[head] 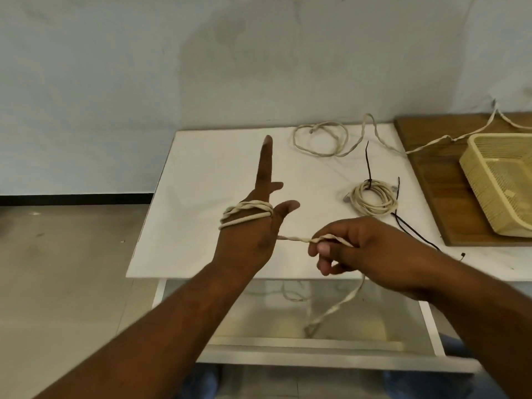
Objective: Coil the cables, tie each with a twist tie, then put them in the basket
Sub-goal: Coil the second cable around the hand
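Left hand point(250, 234): raised over the table point(216, 168), fingers straight and spread, thumb out to the side. It serves as a former for winding, so it curls round nothing.
Working cable point(244, 214): several cream turns lie round the base of the left fingers, above the thumb. One strand runs from the palm side across to the right hand.
Right hand point(365, 249): just beside the left, thumb and fingertips pinching the strand. The grip appears meant to keep the strand taut and feed it, so that each turn lies snug.
Slack: behind the right hand the cable drops past the table's near edge and hangs below. Its end cannot be made out.
Finished coil point(374, 201): lies on the table beyond the right hand, bound by a black twist tie point(370, 181). It is not yet in the basket.
Loose cable point(319, 139): sprawled at the far edge of the table, uncoiled, one end trailing toward the wooden board point(431, 174).
Basket point(486, 194): on the wooden board, well to the right of both hands. No cable can be seen inside it.
Stage, as judged: winding of the second cable is under way, with tying to follow.
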